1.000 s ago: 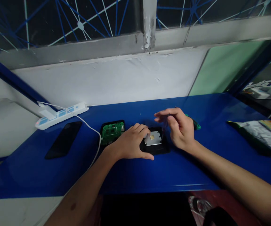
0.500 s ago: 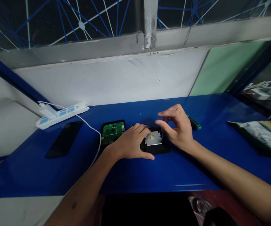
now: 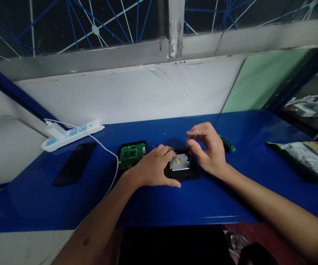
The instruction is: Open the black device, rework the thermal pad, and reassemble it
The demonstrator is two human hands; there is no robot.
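Observation:
A black plastic case half [image 3: 194,173] lies on the blue table, with a silver metal plate [image 3: 183,165] inside it. A small gold-coloured square pad [image 3: 178,161] sits on the plate. My left hand [image 3: 155,165] is curled over the left side of the case, gripping it, its thumb by the near edge. Over the right side, my right hand [image 3: 208,147] pinches a slim screwdriver [image 3: 190,152] with a see-through purplish handle, mostly hidden by the fingers. Its tip points down at the plate's right edge. Left of my left hand, a green circuit board [image 3: 130,154] rests in another black case half.
A black phone [image 3: 74,163] and a white power strip [image 3: 76,133] with a white cable [image 3: 106,148] lie on the left. Behind my right hand is a green-and-black handled tool [image 3: 228,144]. A shiny packet [image 3: 302,160] lies far right.
My right hand's fingers and thumb have turned slightly to the right around the screwdriver. The left hand and the case stay where they were.

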